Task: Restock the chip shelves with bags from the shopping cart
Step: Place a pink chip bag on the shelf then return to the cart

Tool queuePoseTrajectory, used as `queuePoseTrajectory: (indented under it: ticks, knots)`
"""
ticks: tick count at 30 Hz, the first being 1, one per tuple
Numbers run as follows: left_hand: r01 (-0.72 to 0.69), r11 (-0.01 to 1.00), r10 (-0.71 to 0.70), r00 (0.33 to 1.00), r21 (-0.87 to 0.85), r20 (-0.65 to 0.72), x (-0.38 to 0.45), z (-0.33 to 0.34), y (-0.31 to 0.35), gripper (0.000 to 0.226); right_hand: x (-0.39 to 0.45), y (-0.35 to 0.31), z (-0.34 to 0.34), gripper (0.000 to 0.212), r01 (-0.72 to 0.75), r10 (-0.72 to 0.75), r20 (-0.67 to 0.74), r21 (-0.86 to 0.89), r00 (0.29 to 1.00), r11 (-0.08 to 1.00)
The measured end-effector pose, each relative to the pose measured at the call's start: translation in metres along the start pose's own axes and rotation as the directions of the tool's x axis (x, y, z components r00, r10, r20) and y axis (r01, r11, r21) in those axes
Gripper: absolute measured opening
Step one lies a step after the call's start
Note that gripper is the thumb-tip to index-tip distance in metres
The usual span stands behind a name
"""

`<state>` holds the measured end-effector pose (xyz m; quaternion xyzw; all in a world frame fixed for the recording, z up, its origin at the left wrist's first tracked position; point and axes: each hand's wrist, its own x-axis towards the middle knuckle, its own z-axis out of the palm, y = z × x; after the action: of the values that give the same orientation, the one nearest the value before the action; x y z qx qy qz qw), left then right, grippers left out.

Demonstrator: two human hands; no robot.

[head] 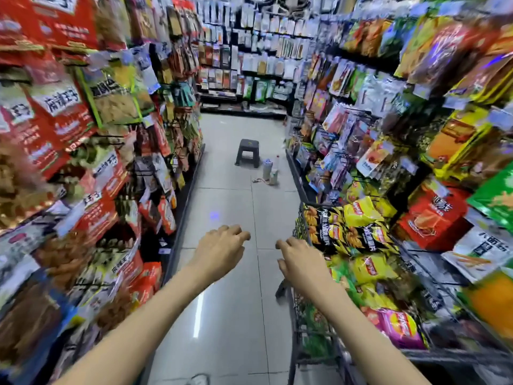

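A wire shopping cart stands on the right of the aisle, piled with chip bags: yellow ones, black-and-yellow ones and a pink one. My left hand hovers over the floor in mid-aisle, fingers loosely curled, holding nothing. My right hand hangs just left of the cart's near edge above the bags, fingers loosely bent and empty. Snack shelves rise right behind the cart.
Shelves packed with red snack bags line the left side. A dark plastic stool stands farther down the tiled aisle, with a few bottles beside it. A back wall of hanging goods closes the aisle.
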<state>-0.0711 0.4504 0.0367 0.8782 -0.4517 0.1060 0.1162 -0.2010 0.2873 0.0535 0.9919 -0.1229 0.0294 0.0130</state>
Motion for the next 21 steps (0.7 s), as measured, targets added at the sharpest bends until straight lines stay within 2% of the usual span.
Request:
queuePoseTrajectory:
  ticks: [8,12,16,21]
  knots:
    - [-0.285,0.959,0.284,0.957,0.004,0.049,0.151,0.031,-0.058,0.025,0.111,0.045,0.015,0.03,-0.226,0.226,-0.014,0.007,0.974,0.974]
    - [-0.426,0.905,0.426,0.902,-0.007,0.066,0.2,0.057,-0.049,0.028,0.12,0.06,0.036,0.035,-0.396,0.391,0.09,0.038,0.916,0.918]
    - [-0.55,0.83,0.558,0.819,-0.091,0.132,0.23,0.095,-0.012,0.03,0.105,0.09,0.058,0.039,-0.518,0.507,0.147,0.044,0.849,0.854]
    - [-0.708,0.686,0.727,0.665,-0.166,0.17,0.267,0.139,0.058,0.034,0.072,0.145,0.086,0.042,-0.683,0.665,0.169,0.082,0.727,0.726]
